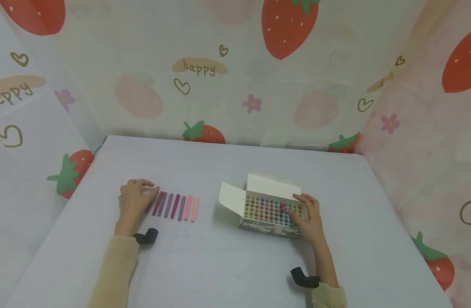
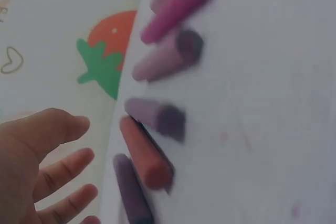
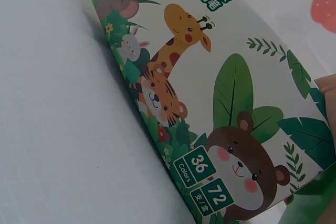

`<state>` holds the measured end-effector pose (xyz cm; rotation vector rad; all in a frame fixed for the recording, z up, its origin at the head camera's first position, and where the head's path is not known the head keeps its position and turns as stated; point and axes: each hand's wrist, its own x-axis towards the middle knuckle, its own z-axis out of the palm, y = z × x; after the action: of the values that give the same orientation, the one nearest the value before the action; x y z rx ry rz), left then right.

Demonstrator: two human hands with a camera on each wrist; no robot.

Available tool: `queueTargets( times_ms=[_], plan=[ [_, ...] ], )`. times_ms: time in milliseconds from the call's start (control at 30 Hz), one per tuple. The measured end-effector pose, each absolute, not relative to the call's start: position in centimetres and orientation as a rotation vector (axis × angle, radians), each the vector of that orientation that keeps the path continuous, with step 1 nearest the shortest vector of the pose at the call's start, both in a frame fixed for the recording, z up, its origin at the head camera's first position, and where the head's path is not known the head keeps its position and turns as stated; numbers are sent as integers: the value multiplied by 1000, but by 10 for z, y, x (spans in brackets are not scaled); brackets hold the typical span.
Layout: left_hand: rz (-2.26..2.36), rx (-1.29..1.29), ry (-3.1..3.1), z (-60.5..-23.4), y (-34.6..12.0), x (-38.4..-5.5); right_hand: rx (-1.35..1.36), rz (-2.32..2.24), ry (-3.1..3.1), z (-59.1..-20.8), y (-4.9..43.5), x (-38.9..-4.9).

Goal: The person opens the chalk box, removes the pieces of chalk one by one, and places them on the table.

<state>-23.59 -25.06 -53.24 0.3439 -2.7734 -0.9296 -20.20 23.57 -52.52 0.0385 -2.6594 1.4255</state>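
My left hand (image 1: 135, 197) is beside the left end of a row of chalk sticks in pinks, purples and reddish brown. In the left wrist view its fingers are apart with nothing between them, near a reddish-brown chalk stick (image 2: 144, 156) and a dark purple chalk stick (image 2: 130, 190). At the right end of an opened chalk box (image 1: 270, 229), my right hand (image 1: 310, 216) spreads thumb and fingers over the chalk ends. Pink chalk (image 1: 283, 207) stands up out of the box just left of the thumb. The right wrist view mostly shows the box's animal-printed side (image 3: 178, 87).
The box's white flaps (image 1: 272, 185) stand raised at its back and left. A magenta chalk stick (image 1: 175, 206) and a peach chalk stick (image 1: 195, 209) lie in the row on the white table (image 1: 220, 265). Strawberry-print cloth (image 1: 235, 98) surrounds the table.
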Motion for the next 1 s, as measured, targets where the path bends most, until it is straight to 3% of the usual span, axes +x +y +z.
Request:
queueTargets(
  times_ms=[300, 1000],
  plan=[
    [-1102, 278, -2601, -514, -218, -233, 27, 1440, -2666, -523, 235, -201],
    [-1334, -270, -2274, -493, -104, -221, 48, 1466, -2642, -522, 232, -200]
  ],
)
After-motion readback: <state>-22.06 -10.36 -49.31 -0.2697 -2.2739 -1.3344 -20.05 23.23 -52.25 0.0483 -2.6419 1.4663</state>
